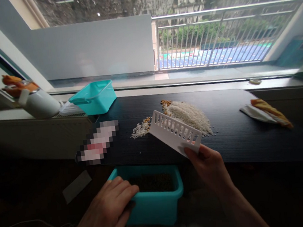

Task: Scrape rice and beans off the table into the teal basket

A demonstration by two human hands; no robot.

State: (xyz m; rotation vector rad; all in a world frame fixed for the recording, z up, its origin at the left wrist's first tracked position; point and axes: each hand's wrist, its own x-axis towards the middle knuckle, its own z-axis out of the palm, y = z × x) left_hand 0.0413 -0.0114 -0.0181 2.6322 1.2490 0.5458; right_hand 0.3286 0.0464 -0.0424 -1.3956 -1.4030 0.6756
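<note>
My right hand (210,163) pinches the lower right end of a white slotted plastic piece (167,133), which is tilted over the dark table. Behind its slots lies a heap of white rice (193,117), with orange-yellow kernels (166,103) at its far left edge. A smaller patch of rice (141,129) with a few kernels lies left of the plastic piece. My left hand (115,200) grips the near left rim of a teal tub (157,208) just below the table edge. Dark contents (154,183) show inside the tub; I cannot make out what they are.
An overturned-looking or tilted second teal tub (97,100) stands at the table's far left corner. Right on the table (227,144) lies a yellow and white packet (270,113). A blurred-out item (99,142) lies at left. A white pot (41,101) leans on the windowsill.
</note>
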